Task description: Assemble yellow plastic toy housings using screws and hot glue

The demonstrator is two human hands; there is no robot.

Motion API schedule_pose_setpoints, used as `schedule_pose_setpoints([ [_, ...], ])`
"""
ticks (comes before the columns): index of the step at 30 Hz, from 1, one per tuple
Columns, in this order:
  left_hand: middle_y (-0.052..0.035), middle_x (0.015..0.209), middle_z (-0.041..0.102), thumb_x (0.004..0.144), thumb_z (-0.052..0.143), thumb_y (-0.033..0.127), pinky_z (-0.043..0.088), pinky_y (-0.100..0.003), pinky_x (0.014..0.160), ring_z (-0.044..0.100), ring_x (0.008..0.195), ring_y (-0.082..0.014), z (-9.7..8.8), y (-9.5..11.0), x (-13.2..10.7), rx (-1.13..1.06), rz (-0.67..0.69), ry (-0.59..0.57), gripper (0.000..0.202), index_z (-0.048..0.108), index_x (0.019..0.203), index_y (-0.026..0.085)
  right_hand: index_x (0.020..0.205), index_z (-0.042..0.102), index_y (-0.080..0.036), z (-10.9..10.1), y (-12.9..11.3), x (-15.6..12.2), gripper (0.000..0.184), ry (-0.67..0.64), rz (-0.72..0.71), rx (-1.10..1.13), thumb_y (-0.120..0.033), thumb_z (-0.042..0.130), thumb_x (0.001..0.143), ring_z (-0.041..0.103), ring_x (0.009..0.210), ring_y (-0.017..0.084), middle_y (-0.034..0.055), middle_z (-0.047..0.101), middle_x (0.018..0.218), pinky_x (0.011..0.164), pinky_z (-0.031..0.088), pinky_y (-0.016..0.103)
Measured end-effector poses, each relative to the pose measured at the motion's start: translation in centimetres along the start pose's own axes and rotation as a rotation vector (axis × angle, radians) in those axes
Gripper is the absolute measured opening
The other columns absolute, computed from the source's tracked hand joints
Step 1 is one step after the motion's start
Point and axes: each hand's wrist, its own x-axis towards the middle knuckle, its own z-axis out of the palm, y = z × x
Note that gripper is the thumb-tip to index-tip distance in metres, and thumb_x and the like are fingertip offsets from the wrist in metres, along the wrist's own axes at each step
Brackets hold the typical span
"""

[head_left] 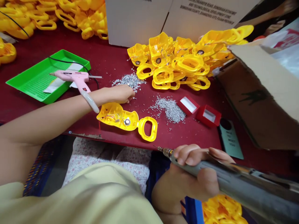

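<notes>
My left hand [121, 94] reaches over the table with its fingers drawn together, at the edge of a pile of small silvery parts [131, 80]. Whatever its fingertips hold is hidden. Wrapped around a grey power screwdriver [201, 166] is my right hand [193, 161]; the bit points left, just off the table's front edge. Between my hands lies a yellow plastic shell half [126, 119], open side up, with thin wires, a round metal disc and a looped handle. Behind it to the right is a heap of small screws [171, 109].
A pink glue gun [78, 77] rests on a green tray [23, 81]. Yellow shells [173, 62] are heaped at the back. Two small red boxes [208, 116], a phone-like green item [230, 140] and a cardboard box [252, 102] stand right. More yellow shells [221, 210] lie below the table.
</notes>
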Motion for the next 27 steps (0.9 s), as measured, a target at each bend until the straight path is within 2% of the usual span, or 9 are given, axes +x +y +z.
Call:
schedule_pose_setpoints([
  [2,-0.0013,0.069,0.066,0.072,0.054,0.012,0.037,-0.025,0.060,0.054,0.062,-0.0131,-0.3,0.3,-0.2,-0.046,0.017,0.039,0.018,0.070,0.077,0.019,0.098,0.064,-0.019,0.3,0.2,-0.2,0.026,-0.022,0.011,0.003,-0.024,0.060,0.072,0.044,0.043,0.012,-0.0072,0.051,0.056,0.041,0.041,0.026],
  [5,-0.0026,0.070,0.066,0.070,0.053,0.008,0.037,-0.027,0.061,0.055,0.063,-0.0139,-2.2,1.1,-1.6,-0.094,-0.068,0.165,0.019,0.069,0.077,0.016,0.099,0.065,-0.018,0.7,0.3,-0.4,0.027,-0.079,-0.014,0.021,-0.022,0.061,0.073,0.044,0.042,0.011,-0.0070,0.053,0.057,0.040,0.041,0.025],
  [7,-0.0026,0.069,0.065,0.070,0.052,0.006,0.037,-0.027,0.062,0.056,0.063,-0.0137,-3.5,2.2,-3.9,-0.184,-0.117,0.309,0.020,0.068,0.078,0.014,0.100,0.065,-0.018,0.9,0.2,-0.5,0.027,-0.106,-0.036,0.028,-0.022,0.061,0.074,0.043,0.041,0.010,-0.0071,0.054,0.058,0.039,0.040,0.024],
  [10,0.0003,0.066,0.063,0.071,0.053,0.006,0.039,-0.025,0.061,0.056,0.060,-0.0114,-4.1,4.8,-9.0,-0.438,-0.062,0.491,0.016,0.066,0.074,0.015,0.101,0.066,-0.018,1.7,-0.5,-0.6,0.026,-0.123,-0.029,0.044,-0.024,0.061,0.076,0.042,0.041,0.010,-0.0078,0.053,0.058,0.038,0.039,0.024],
  [13,0.0005,0.074,0.069,0.079,0.059,0.017,0.044,-0.024,0.061,0.060,0.065,-0.0113,-2.0,8.2,-14.0,-0.831,-0.025,0.534,0.009,0.068,0.079,0.018,0.099,0.066,-0.019,3.1,-1.4,-0.9,0.024,-0.102,-0.013,0.075,-0.026,0.061,0.076,0.039,0.039,0.009,-0.0086,0.052,0.058,0.037,0.038,0.024],
  [16,-0.0015,0.078,0.072,0.082,0.065,0.026,0.047,-0.024,0.059,0.061,0.064,-0.0111,1.8,11.2,-16.8,-1.374,-0.209,0.429,0.010,0.071,0.080,0.019,0.098,0.067,-0.019,4.4,-2.2,-1.2,0.023,-0.144,-0.001,0.122,-0.026,0.062,0.077,0.039,0.038,0.008,-0.0089,0.051,0.058,0.037,0.037,0.025],
  [21,-0.0014,0.069,0.068,0.073,0.076,0.030,0.042,-0.022,0.053,0.052,0.055,-0.0075,6.8,13.6,-16.9,-2.114,-0.421,0.338,0.018,0.072,0.082,0.016,0.099,0.067,-0.018,6.0,-2.8,-2.0,0.022,-0.356,0.058,0.160,-0.025,0.064,0.079,0.043,0.038,0.008,-0.0081,0.050,0.057,0.036,0.040,0.026],
  [24,0.0002,0.065,0.064,0.067,0.082,0.032,0.040,-0.021,0.052,0.051,0.056,-0.0065,7.7,13.7,-16.6,-2.311,-0.441,0.302,0.025,0.072,0.082,0.015,0.099,0.067,-0.022,6.8,-3.0,-2.7,0.019,-0.410,0.098,0.104,-0.028,0.062,0.081,0.041,0.037,0.009,-0.0084,0.047,0.056,0.035,0.039,0.026],
  [27,0.0003,0.064,0.062,0.065,0.084,0.034,0.037,-0.019,0.052,0.051,0.055,-0.0057,8.0,13.6,-16.7,-2.394,-0.424,0.294,0.028,0.072,0.081,0.013,0.096,0.066,-0.029,7.6,-3.2,-3.4,0.013,-0.353,0.125,-0.030,-0.032,0.061,0.084,0.037,0.035,0.010,-0.0093,0.041,0.052,0.034,0.039,0.026],
])
